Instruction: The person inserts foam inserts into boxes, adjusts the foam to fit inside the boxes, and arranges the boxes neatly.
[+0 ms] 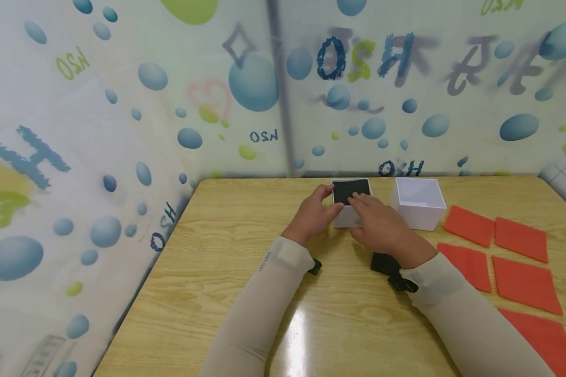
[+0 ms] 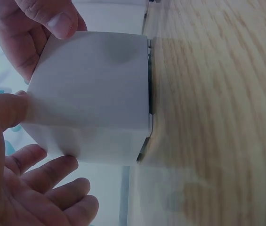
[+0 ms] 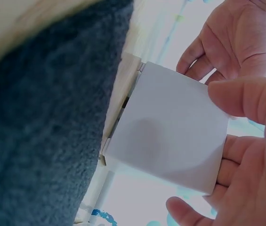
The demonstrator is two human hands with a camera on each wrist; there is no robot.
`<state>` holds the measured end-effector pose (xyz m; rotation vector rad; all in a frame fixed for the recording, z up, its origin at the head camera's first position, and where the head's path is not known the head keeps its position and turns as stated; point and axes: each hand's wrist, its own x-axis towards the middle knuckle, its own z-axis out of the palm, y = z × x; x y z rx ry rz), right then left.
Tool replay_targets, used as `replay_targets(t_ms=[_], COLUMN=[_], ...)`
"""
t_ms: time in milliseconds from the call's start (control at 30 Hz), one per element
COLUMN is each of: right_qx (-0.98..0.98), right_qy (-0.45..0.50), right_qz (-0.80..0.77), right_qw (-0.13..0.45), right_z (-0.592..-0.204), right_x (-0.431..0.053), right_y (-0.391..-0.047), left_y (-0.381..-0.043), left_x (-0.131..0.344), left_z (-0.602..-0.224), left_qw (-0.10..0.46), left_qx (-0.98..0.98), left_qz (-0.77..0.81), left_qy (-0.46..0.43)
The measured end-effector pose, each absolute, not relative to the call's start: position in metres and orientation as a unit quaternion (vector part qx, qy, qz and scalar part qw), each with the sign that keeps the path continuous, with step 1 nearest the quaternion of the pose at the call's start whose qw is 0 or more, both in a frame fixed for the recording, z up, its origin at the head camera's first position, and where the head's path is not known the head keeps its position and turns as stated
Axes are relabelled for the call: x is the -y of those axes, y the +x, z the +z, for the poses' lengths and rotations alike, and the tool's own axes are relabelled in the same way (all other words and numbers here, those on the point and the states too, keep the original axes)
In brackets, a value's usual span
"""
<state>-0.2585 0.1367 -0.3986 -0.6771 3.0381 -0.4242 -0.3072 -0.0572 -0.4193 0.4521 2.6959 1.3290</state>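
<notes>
A small white square box stands near the back edge of the wooden table, with a black square sheet filling its opening. My left hand holds the box at its left side: its thumb lies at the top of the front wall, its fingers along the side. From the right, my right hand reaches over the rim, its fingers resting on the black sheet. In the right wrist view the front wall of the box shows, and the right fingers pass behind its top edge.
Just right of it stands a second white box, open at the top. Several red flat squares lie in rows on the table's right side. A patterned wall covering rises behind the table.
</notes>
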Motion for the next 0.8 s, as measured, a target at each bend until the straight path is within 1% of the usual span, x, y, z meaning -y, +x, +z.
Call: replay_targets(t_ms=[800], right_qx=[-0.977], right_qy=[-0.185], right_qz=[-0.107], right_qw=[0.026], right_z=[-0.3922], right_x=[-0.1274], right_y=[-0.2602], left_y=[-0.3058], left_x=[0.0587], left_z=[-0.4181], left_qw=[0.049], left_qx=[-0.881], left_qz=[0.445], left_qy=[0.153])
